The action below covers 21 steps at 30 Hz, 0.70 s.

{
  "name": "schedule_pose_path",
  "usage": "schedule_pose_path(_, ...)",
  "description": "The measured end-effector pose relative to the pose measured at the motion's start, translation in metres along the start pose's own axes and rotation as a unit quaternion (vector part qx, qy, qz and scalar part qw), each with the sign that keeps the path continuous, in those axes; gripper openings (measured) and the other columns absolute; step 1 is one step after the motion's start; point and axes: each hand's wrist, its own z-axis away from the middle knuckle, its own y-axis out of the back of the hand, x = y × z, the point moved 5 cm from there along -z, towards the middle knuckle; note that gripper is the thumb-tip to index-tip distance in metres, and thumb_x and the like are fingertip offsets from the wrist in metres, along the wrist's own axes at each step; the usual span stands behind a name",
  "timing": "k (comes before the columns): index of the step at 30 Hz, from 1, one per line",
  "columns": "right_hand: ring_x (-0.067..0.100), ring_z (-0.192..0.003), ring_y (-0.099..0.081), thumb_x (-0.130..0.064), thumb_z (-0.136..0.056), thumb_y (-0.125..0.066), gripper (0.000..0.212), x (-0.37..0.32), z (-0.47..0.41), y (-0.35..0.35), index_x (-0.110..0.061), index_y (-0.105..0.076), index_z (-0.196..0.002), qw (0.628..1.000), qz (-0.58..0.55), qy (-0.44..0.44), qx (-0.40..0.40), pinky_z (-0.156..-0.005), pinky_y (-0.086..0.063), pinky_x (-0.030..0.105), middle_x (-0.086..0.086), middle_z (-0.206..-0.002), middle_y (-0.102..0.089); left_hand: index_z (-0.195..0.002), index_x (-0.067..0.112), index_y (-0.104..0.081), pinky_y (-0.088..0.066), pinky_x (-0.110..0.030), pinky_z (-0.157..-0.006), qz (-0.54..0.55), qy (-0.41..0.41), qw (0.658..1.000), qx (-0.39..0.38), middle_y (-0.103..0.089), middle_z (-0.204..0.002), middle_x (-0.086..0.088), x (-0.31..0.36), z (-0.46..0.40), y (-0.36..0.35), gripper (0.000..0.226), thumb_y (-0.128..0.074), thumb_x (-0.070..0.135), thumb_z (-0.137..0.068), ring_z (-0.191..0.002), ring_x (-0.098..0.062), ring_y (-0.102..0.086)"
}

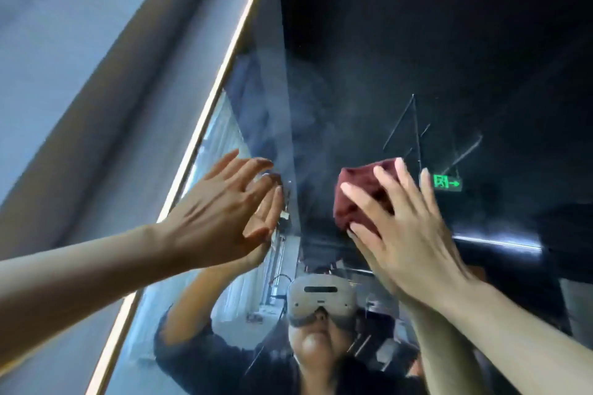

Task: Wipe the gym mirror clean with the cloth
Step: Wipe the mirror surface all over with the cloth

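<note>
Right hand (407, 234) presses the bunched dark-red cloth (359, 196) flat-fingered on the tall gold-edged gym mirror (353, 74) – left hand (224, 205), released at nine o'clock, fingertips on glass, probably leaves fresh smudges.

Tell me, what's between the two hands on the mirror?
Only mirror glass with a hazy smear, seen in the head view. The left hand touches it, and the right hand presses the red cloth.
</note>
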Motion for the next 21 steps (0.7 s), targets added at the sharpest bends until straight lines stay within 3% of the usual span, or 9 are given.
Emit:
schedule_pose_path(3, 0.048, -0.137, -0.035, -0.033, -0.103, -0.034, 0.049, -0.019, -0.053, -0.015, -0.014, -0.044, -0.147, 0.989, -0.002, -0.150, 0.009, -0.115, -0.025, 0.062, 0.025, -0.148, -0.041, -0.135, -0.003, -0.055, -0.040, -0.057, -0.106, 0.020, 0.066, 0.997, -0.017, -0.059, -0.133, -0.025, -0.038, -0.013, 0.003, 0.080, -0.062, 0.051, -0.076, -0.119, -0.043, -0.060)
schedule_pose_path(5, 0.046, -0.130, -0.047, -0.021, -0.102, -0.041, 0.038, -0.087, -0.043, -0.031, -0.008, -0.053, -0.135, 0.994, -0.103, -0.034, 0.013, -0.108, -0.040, 0.061, 0.025, -0.140, -0.050, -0.136, -0.007, -0.053, -0.041, -0.057, -0.103, 0.038, 0.093, 0.995, 0.001, -0.058, -0.133, -0.028, -0.055, -0.016, 0.005, 0.076, -0.061, 0.043, -0.079, -0.118, -0.045, -0.060)
schedule_pose_path(7, 0.040, -0.131, -0.051, -0.026, -0.101, -0.045, 0.035, -0.123, -0.034, -0.029, -0.020, -0.048, -0.135, 0.979, -0.139, 0.144, -0.048, -0.110, -0.042, 0.052, 0.019, -0.140, -0.054, -0.139, -0.008, -0.049, -0.035, -0.054, -0.107, 0.045, 0.106, 0.993, 0.001, -0.055, -0.137, -0.029, -0.070, -0.015, 0.005, 0.070, -0.058, 0.033, -0.083, -0.123, -0.045, -0.057)
schedule_pose_path(8, 0.037, -0.130, -0.052, -0.032, -0.101, -0.044, 0.034, -0.111, -0.048, -0.025, -0.027, -0.045, -0.135, 0.971, -0.169, 0.147, -0.080, -0.108, -0.043, 0.048, 0.011, -0.140, -0.054, -0.142, -0.006, -0.047, -0.029, -0.051, -0.111, 0.050, 0.109, 0.993, 0.008, -0.051, -0.141, -0.028, -0.077, -0.015, 0.003, 0.067, -0.057, 0.029, -0.086, -0.128, -0.043, -0.054)
schedule_pose_path(12, 0.051, -0.134, -0.039, -0.025, -0.100, -0.052, 0.043, -0.045, -0.112, -0.025, -0.016, -0.042, -0.142, 0.984, -0.123, -0.128, -0.013, -0.108, -0.041, 0.061, 0.025, -0.153, -0.035, -0.158, 0.008, -0.017, -0.005, -0.032, -0.120, 0.090, 0.127, 0.988, 0.011, -0.019, -0.164, -0.012, -0.092, -0.018, -0.003, 0.075, -0.056, 0.033, -0.099, -0.152, -0.028, -0.020)
schedule_pose_path(16, 0.042, -0.124, -0.052, -0.027, -0.093, -0.061, 0.043, -0.124, -0.082, -0.031, -0.018, -0.047, -0.132, 0.972, -0.111, 0.180, -0.099, -0.100, -0.052, 0.053, 0.022, -0.145, -0.046, -0.159, 0.013, -0.002, 0.008, -0.024, -0.114, 0.095, 0.150, 0.984, -0.008, -0.003, -0.168, -0.007, -0.104, -0.026, -0.012, 0.078, -0.050, 0.036, -0.102, -0.154, -0.021, -0.003)
schedule_pose_path(17, 0.043, -0.125, -0.052, -0.028, -0.094, -0.058, 0.042, -0.105, -0.093, -0.031, -0.021, -0.044, -0.133, 0.972, -0.110, 0.182, -0.106, -0.102, -0.050, 0.055, 0.021, -0.146, -0.046, -0.159, 0.014, -0.002, 0.008, -0.024, -0.112, 0.099, 0.148, 0.984, 0.000, -0.003, -0.168, -0.007, -0.109, -0.028, -0.012, 0.078, -0.050, 0.036, -0.102, -0.154, -0.022, -0.004)
schedule_pose_path(19, 0.047, -0.130, -0.046, -0.029, -0.098, -0.047, 0.040, -0.043, -0.144, -0.029, -0.021, -0.040, -0.137, 0.995, -0.086, -0.023, -0.035, -0.106, -0.044, 0.058, 0.020, -0.150, -0.041, -0.159, 0.014, -0.003, 0.005, -0.024, -0.109, 0.124, 0.167, 0.978, -0.001, -0.005, -0.167, -0.007, -0.112, -0.025, -0.004, 0.079, -0.052, 0.036, -0.102, -0.154, -0.023, -0.007)
schedule_pose_path(21, 0.047, -0.137, -0.038, -0.028, -0.102, -0.042, 0.045, -0.019, -0.171, -0.030, -0.015, -0.040, -0.145, 0.976, -0.074, -0.206, -0.004, -0.114, -0.035, 0.056, 0.024, -0.152, -0.036, -0.160, 0.012, -0.011, -0.003, -0.025, -0.108, 0.144, 0.168, 0.975, -0.018, -0.014, -0.165, -0.006, -0.126, -0.035, -0.032, 0.076, -0.054, 0.034, -0.101, -0.152, -0.026, -0.015)
